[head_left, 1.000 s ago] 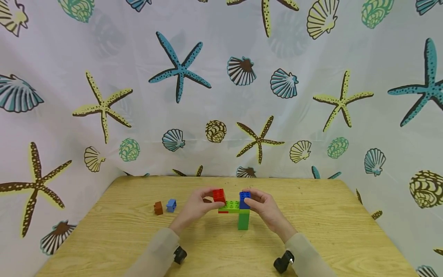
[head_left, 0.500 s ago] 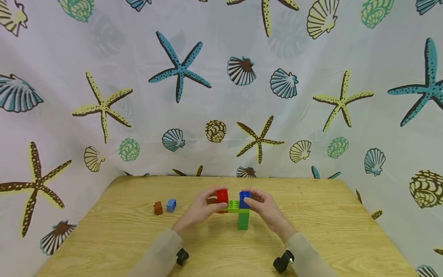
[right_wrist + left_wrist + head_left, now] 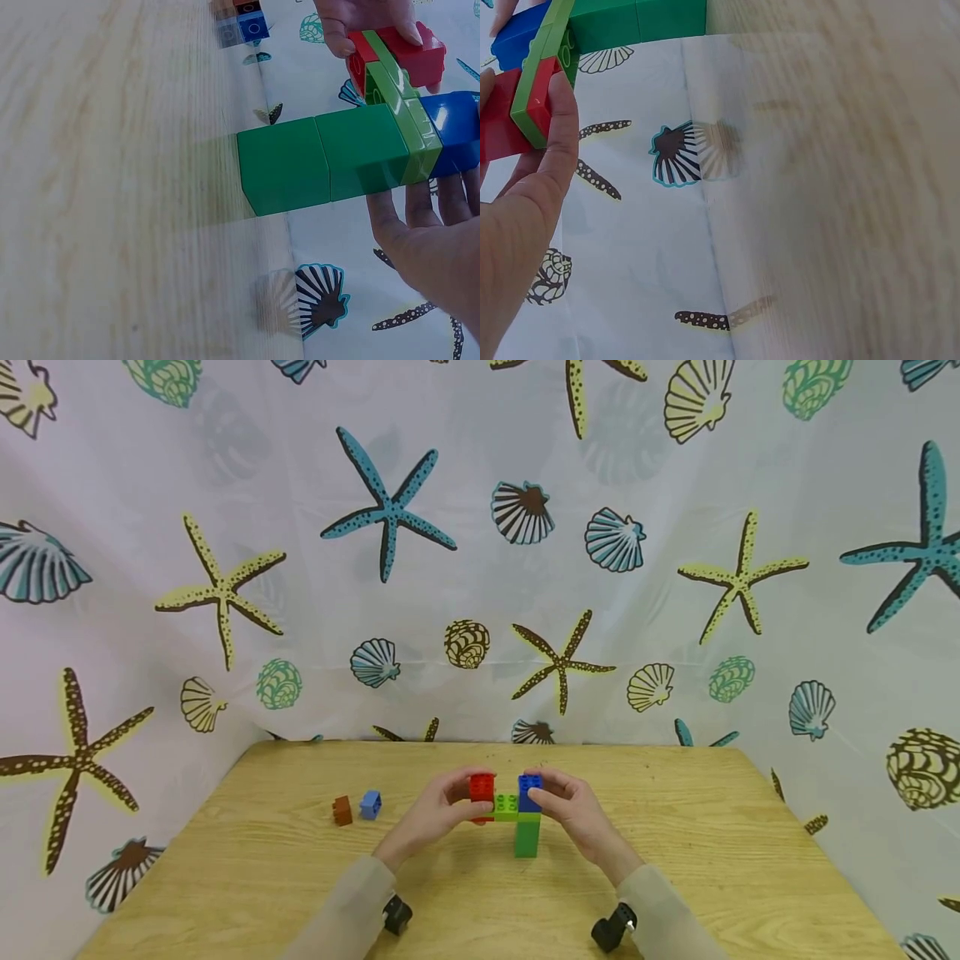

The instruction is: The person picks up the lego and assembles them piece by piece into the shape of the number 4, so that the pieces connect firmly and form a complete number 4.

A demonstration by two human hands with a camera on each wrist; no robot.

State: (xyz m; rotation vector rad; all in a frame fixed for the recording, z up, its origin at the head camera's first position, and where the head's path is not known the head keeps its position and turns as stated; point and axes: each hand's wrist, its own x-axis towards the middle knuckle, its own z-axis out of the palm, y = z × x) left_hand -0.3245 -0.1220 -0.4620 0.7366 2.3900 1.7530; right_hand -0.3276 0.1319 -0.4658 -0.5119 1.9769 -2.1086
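Brick tower (image 3: 527,841) | stood between worktop (image 3: 712,835) side edges | red block (image 3: 482,786) pinched by left grip (image 3: 430,810), blue block (image 3: 523,802) by right grip (image 3: 581,814) | lime beam (image 3: 506,807) could be levered loose if overhang is pressed unevenly

Left sleeve (image 3: 345,902): plain pale beige, seven o'clock in the head view
Right sleeve (image 3: 663,906): matching beige, five o'clock
Left wrist camera (image 3: 398,915): small, black, near seven o'clock
Right wrist camera (image 3: 611,930): black, chunky, bright spot at its three o'clock edge
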